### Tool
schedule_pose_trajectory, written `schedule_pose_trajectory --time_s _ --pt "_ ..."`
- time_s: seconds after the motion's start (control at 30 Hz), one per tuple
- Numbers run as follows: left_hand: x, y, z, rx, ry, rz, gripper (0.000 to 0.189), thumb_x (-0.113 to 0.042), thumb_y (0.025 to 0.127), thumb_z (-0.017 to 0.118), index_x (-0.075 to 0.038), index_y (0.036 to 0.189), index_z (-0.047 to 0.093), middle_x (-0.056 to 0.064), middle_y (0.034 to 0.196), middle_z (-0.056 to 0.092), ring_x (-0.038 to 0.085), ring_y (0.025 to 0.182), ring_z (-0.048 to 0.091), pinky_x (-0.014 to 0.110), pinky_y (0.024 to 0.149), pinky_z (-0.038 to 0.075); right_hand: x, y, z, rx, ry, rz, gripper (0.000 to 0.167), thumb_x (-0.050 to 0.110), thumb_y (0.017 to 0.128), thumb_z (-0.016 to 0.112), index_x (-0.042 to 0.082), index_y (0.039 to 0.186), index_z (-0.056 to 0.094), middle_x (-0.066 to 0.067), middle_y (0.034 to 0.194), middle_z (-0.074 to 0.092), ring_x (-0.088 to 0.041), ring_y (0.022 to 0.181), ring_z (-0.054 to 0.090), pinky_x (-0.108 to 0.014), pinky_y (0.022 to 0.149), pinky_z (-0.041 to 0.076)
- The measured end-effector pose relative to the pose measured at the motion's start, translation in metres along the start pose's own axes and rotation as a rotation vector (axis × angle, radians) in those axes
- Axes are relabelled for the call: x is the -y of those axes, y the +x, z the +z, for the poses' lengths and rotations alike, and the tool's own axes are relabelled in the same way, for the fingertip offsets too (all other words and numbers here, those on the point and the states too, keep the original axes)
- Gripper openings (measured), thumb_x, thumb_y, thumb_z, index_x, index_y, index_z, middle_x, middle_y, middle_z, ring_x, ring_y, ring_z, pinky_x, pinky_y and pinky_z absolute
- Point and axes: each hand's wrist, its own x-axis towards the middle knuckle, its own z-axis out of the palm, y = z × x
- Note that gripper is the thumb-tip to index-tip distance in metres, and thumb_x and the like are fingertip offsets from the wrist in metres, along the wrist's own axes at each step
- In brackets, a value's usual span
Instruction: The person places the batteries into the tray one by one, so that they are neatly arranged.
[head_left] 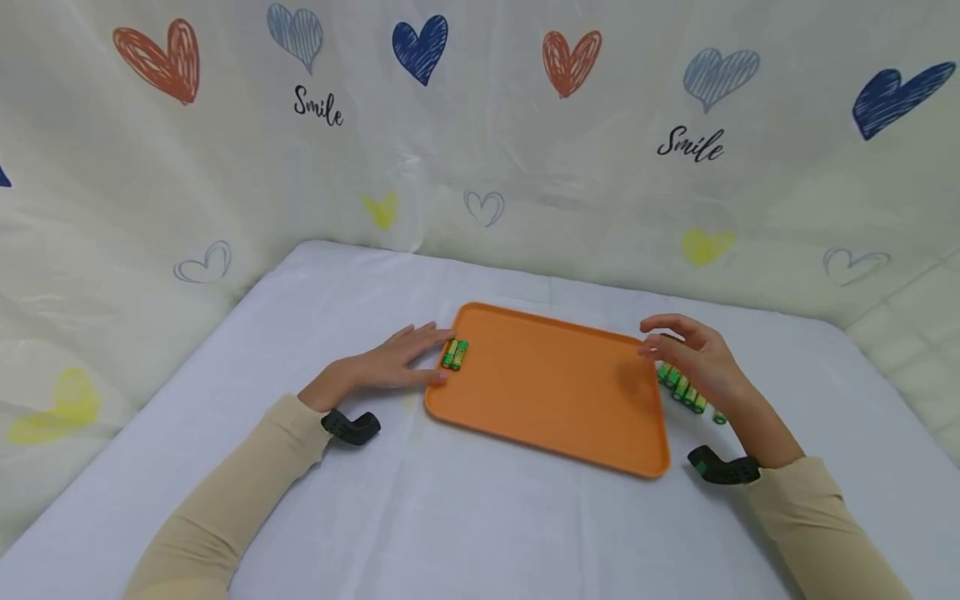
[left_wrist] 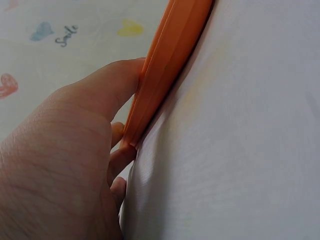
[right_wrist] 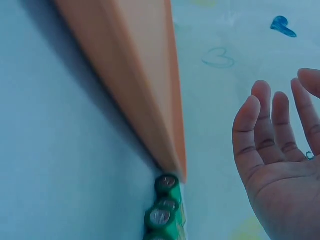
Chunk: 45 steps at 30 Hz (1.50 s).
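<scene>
Two green-and-yellow cylindrical metal batteries (head_left: 460, 356) lie side by side just inside the left rim of an orange rectangular tray (head_left: 551, 387) with rounded corners. From the head view they sit between the thumb and forefinger of the left grip (head_left: 397, 358), a bare hand spread at that rim; it is released, its fingers extended and its thumb touching the tray's edge. The right grip (head_left: 703, 360), also a bare hand, is raised by the tray's right end, fingers loosely bent and holding nothing. Below it, a row of matching batteries (head_left: 682, 388) lies on the tabletop (head_left: 480, 517) just beside the tray's right rim; contact with the rim cannot be determined. One separate battery (head_left: 720, 418) lies a little apart from the row, near the right forearm.

Count: one tray; two batteries in it; at least five in the row, its far end partly hidden by the right grip; one separate battery. Two black curved wrist devices (head_left: 351, 427), one per wrist. Two beige fabric sleeves (head_left: 240, 492). One white cloth covers the tabletop. One pale heart-printed backdrop (head_left: 480, 142) bears the word "Smile" twice.
</scene>
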Motion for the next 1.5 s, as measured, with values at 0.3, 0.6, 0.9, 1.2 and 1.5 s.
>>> schedule_pose_trajectory --time_s 0.3,0.6,0.9,1.2,1.5 --pt "-0.001 0.000 -0.001 -0.002 -0.007 0.009 0.078 -0.051 0.094 0.058 -0.020 0.156 0.024 0.002 0.162 0.021 0.023 0.151 0.004 0.046 0.121 -0.004 -0.003 -0.020 -0.025 -0.047 -0.090 0.057 0.023 0.009 0.100 0.056 0.002 0.121 0.061 -0.001 0.097 0.068 -0.015 0.084 0.067 -0.023 0.079 0.056" --pt "-0.003 0.002 -0.001 -0.005 -0.012 0.012 0.081 -0.055 0.092 0.058 -0.022 0.156 0.023 0.002 0.162 0.021 0.023 0.151 0.005 0.047 0.121 -0.003 -0.008 -0.048 -0.054 -0.102 -0.121 0.001 0.022 0.003 0.101 0.051 -0.002 0.120 0.060 0.003 0.106 0.065 -0.013 0.088 0.065 -0.020 0.077 0.056" --pt "0.005 0.000 0.001 -0.024 -0.002 0.022 0.080 -0.053 0.092 0.060 -0.020 0.156 0.025 0.002 0.161 0.024 0.024 0.151 0.007 0.048 0.121 -0.002 -0.013 -0.062 -0.074 -0.115 -0.095 0.073 0.021 0.005 0.101 0.052 0.003 0.120 0.061 0.000 0.096 0.067 -0.012 0.080 0.058 -0.020 0.069 0.051" --pt "0.002 0.000 -0.001 -0.012 -0.022 0.007 0.080 -0.056 0.092 0.058 -0.023 0.156 0.024 -0.001 0.162 0.021 0.020 0.151 0.004 0.045 0.121 -0.004 -0.021 -0.079 -0.100 -0.085 -0.609 0.301 0.043 0.027 0.095 0.065 0.011 0.133 0.053 0.003 0.101 0.054 -0.006 0.091 0.046 -0.023 0.069 0.039" --pt "0.006 0.001 0.002 -0.013 -0.013 0.016 0.080 -0.056 0.092 0.058 -0.024 0.156 0.024 -0.002 0.161 0.022 0.019 0.151 0.004 0.045 0.121 -0.003 -0.031 -0.085 -0.104 0.000 -0.597 0.290 0.052 0.014 0.088 0.074 0.001 0.132 0.049 -0.002 0.098 0.051 -0.007 0.083 0.049 -0.025 0.061 0.044"
